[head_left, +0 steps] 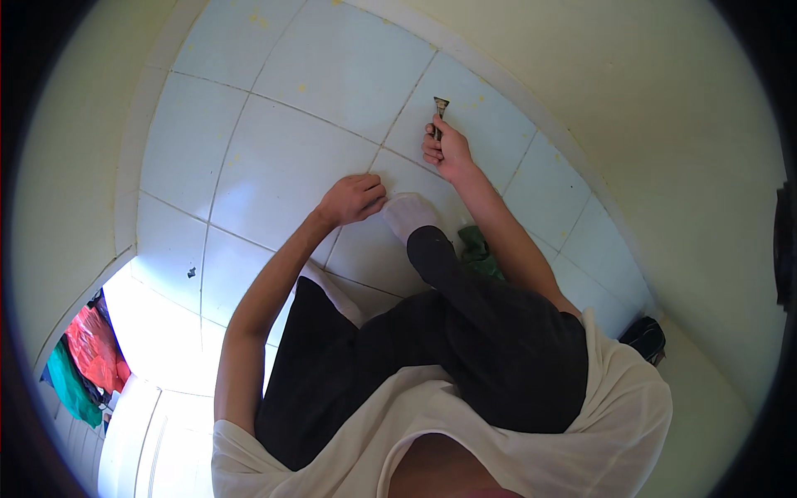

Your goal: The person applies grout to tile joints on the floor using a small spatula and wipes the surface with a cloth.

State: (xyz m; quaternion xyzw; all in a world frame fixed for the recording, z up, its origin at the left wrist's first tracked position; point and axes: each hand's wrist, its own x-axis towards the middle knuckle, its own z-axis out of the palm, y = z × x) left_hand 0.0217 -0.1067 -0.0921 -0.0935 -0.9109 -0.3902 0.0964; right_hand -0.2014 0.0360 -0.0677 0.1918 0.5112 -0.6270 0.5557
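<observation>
My right hand (448, 148) is wrapped round the handle of a scraper (441, 104), whose flat, wide blade points away from me over the pale tiled floor (315, 75). Small yellow spots dot the tiles around the blade and along the far wall. Lower and to the left, my left hand (355, 199) rests at the floor with its fingers curled in, right beside my white-socked foot (408, 213). Whatever those fingers may hold is hidden.
A crumpled green cloth or bag (479, 253) lies by my right forearm. Pale walls (664, 124) rise at right and left. A small dark scrap (191, 272) sits on the left tiles. Red bags (95, 349) show through a bright opening; a black object (643, 339) stands at right.
</observation>
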